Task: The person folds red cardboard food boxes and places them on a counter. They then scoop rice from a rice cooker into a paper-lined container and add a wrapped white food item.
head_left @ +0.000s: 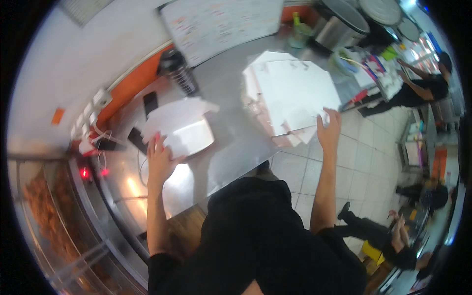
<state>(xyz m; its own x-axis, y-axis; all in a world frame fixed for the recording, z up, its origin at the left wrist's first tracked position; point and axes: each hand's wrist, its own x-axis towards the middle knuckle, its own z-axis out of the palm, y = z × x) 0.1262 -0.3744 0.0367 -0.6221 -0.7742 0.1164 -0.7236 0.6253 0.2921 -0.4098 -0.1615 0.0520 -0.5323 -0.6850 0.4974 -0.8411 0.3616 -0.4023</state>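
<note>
A folded-up white cardboard box (194, 136) stands on the steel table, its inside showing and a flap raised at the back. My left hand (161, 161) grips its near left edge, fingers over the flap and thumb toward the front wall. To the right lies a stack of flat white box blanks (290, 91), uneven at the edges. At the right corner of the stack my right hand (329, 127) is closed on the top blank, pinching its edge; part of the fingertips is blurred.
The steel table (221, 162) holds a dark shaker bottle (178, 71), a black phone (150, 102) and cables. A whiteboard (221, 27) leans at the back. Left, a glass case (54, 211) contains brown food. Two people (425, 88) work at the right, over tiled floor.
</note>
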